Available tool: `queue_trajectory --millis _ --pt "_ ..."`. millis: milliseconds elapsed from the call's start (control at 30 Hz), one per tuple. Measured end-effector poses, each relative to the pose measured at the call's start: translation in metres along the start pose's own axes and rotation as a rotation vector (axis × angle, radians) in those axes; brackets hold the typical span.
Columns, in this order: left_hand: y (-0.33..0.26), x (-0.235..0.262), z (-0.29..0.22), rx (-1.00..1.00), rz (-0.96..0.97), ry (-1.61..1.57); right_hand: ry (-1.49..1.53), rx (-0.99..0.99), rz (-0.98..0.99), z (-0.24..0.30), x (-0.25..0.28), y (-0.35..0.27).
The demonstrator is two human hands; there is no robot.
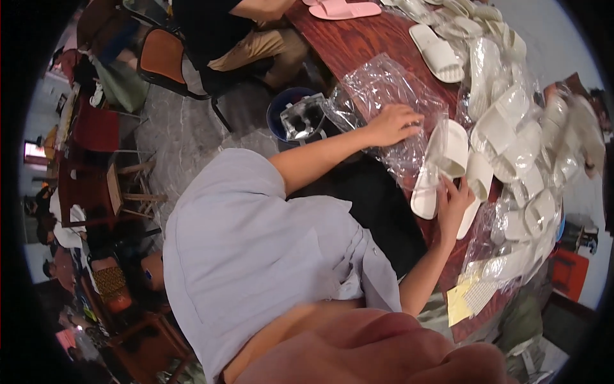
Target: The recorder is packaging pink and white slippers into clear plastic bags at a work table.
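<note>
My left hand [393,125] rests over a spread of clear plastic bags [400,86] on the red-brown table [332,41], fingers bent and closed on the thin film. Just right of it lies a white slide slipper [425,195], its upper strap facing up, with clear film by its left side. My right hand [455,203] grips the edge of this slipper, fingertips bent between it and a second white slipper [478,176]. Both slippers lie side by side on the tabletop. How far the film covers the first slipper I cannot tell.
A heap of bagged white slippers [511,137] covers the table's right side. Another white slipper [437,54] and pink slippers [345,9] lie farther off. Yellow paper [459,302] sits near the right edge. Left of the table stand a blue bin [276,115], a chair [161,54] and a seated person [256,48].
</note>
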State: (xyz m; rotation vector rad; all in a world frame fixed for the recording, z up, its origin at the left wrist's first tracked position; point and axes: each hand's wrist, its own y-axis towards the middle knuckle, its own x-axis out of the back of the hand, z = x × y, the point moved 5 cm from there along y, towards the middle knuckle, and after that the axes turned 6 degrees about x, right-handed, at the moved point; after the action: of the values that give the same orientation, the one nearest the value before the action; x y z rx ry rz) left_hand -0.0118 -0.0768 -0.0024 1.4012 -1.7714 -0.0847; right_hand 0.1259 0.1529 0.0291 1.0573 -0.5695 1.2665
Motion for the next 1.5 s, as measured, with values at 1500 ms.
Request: queue_trajectory --millis 1500 --pt "-0.009 -0.022 -0.036 0.024 0.379 0.48 0.449 -0.484 -0.538 -0.026 0.066 -0.029"
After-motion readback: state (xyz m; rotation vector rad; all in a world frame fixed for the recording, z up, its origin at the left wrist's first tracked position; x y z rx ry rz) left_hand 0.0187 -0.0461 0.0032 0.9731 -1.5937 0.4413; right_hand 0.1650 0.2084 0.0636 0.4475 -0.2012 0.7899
